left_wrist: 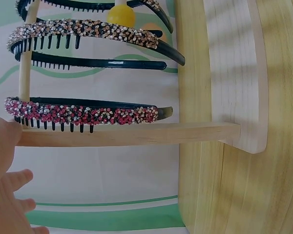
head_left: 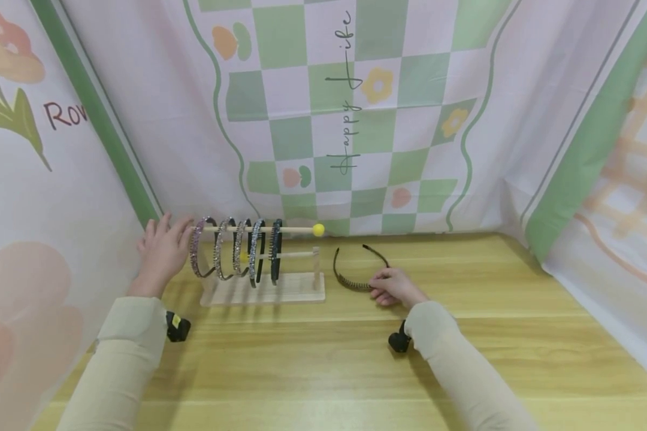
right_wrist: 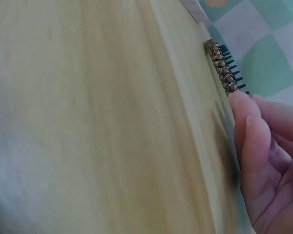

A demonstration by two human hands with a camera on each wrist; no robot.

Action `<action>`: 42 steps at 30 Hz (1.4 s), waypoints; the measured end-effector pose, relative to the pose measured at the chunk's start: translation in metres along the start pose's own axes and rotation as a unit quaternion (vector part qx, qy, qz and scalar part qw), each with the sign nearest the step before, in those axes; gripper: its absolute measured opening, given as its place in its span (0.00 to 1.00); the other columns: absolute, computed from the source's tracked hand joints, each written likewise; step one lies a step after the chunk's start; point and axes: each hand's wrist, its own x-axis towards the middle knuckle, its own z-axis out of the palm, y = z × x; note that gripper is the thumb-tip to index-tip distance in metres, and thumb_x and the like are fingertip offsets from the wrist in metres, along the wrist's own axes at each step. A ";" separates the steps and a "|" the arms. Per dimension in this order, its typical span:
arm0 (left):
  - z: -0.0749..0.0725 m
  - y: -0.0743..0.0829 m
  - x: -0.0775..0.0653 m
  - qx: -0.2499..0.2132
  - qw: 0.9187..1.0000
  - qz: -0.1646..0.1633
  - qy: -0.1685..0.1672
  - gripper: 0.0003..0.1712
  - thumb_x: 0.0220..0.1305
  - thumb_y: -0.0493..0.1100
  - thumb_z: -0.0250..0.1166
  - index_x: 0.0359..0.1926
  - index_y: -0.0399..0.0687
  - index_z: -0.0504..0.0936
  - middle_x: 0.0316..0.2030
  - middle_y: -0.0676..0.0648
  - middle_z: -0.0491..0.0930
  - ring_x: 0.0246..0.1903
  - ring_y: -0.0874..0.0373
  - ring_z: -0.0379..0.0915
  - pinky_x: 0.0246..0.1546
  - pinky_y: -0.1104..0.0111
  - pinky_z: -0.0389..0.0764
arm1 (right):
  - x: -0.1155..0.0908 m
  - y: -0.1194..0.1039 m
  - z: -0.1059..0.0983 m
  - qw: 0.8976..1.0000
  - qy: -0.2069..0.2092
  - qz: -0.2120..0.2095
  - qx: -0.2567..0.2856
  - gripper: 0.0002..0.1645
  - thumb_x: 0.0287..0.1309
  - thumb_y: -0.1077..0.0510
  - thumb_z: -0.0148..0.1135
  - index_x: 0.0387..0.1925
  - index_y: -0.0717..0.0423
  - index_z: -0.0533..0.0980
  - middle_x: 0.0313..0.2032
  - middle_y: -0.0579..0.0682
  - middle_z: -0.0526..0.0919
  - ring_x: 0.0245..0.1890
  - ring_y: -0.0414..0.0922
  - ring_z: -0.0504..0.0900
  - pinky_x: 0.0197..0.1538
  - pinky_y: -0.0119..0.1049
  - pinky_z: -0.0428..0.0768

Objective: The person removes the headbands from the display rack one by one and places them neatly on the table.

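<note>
A wooden headband rack stands at the left, its pale base on the table. From its upper rod hang several toothed headbands, with a pink-beaded headband nearest the left post and a dark headband farthest right. My left hand rests at the top of that post, thumb against it and the other fingers spread. To the right of the rack, my right hand pinches a brown beaded headband by one side, its open ends pointing away from me. In the right wrist view, my fingers hide part of this headband.
The upper rod ends in a yellow ball on the right. A shorter lower rod runs beneath it. Behind the wooden table hangs a green-and-white checked curtain, with more patterned cloth at both sides.
</note>
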 end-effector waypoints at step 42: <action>-0.001 -0.001 0.000 0.004 1.000 0.002 0.003 0.30 0.72 0.57 0.34 0.65 0.45 0.62 0.67 0.30 0.41 0.63 0.27 0.27 0.56 0.33 0.33 | -0.014 -0.117 -0.005 0.993 -0.025 -0.116 -0.015 0.29 0.61 0.59 0.57 0.63 0.58 0.61 0.50 0.63 0.73 0.37 0.53 0.79 0.41 0.47 0.81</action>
